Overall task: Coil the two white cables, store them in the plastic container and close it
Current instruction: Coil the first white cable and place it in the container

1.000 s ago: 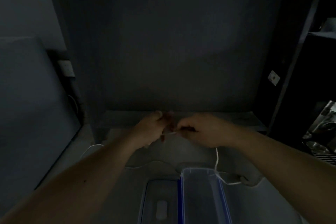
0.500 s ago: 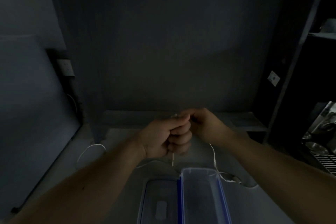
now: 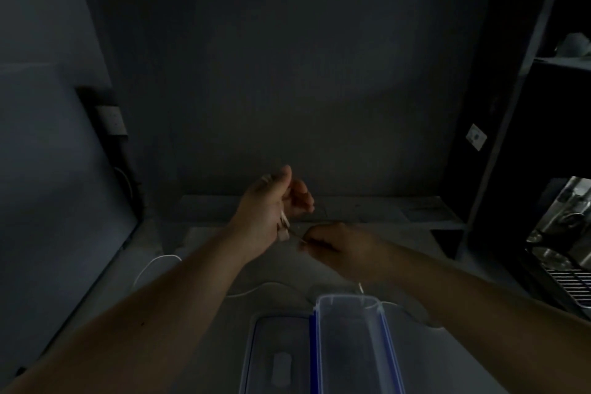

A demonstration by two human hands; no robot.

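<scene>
- Nearest, at 6 o'clock: clear plastic container with blue trim, open and empty; lid lying flat, touching its left side.
- Just beyond, at 7 to 8 o'clock: second white cable, loose on the counter, not yet coiled.
- Centre, slightly right: right hand, fingers pinched narrow on the first white cable, slack trailing down to the container's far rim.
- Centre, toward 12 o'clock: left hand, now lifted and turned palm-in, fingers half spread, turns of cable seemingly round them; half a second ago fisted against the right hand.
- Reading: winding under way, more slack to draw in; storing and closing still ahead.
- Farthest, at 3 o'clock: metal machine on dark shelving.
</scene>
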